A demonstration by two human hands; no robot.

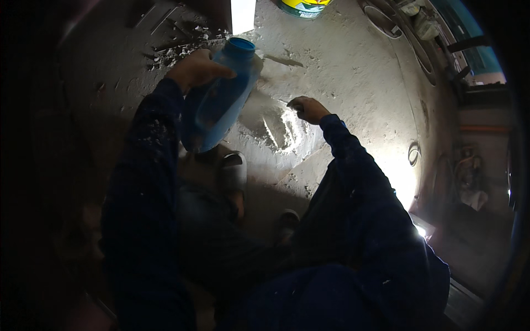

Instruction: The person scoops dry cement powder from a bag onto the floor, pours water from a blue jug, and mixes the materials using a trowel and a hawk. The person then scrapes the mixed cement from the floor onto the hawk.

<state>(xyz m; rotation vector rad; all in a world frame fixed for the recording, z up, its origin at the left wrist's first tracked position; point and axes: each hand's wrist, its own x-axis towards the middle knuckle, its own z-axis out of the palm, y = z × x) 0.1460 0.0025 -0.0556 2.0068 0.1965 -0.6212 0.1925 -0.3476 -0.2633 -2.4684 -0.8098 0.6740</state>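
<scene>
My left hand (pixel 201 71) grips a blue plastic jug (pixel 215 116) below its open, round neck; the jug is tilted, its neck toward the far side. My right hand (pixel 306 109) is over the dusty concrete floor (pixel 359 88), fingers curled around something small and dark that I cannot make out. Just below that hand lies a patch of pale powder (pixel 284 138) with streaks in it. My sandalled feet (pixel 234 171) are on the floor beneath me.
A white upright object (pixel 243 14) and a yellow-and-green bucket (pixel 303 7) stand beyond the jug. Dark debris (pixel 165 55) is scattered at the far left. Loops of strap or hose (pixel 386 22) lie at far right. A bright light (pixel 420 230) glares near my right arm.
</scene>
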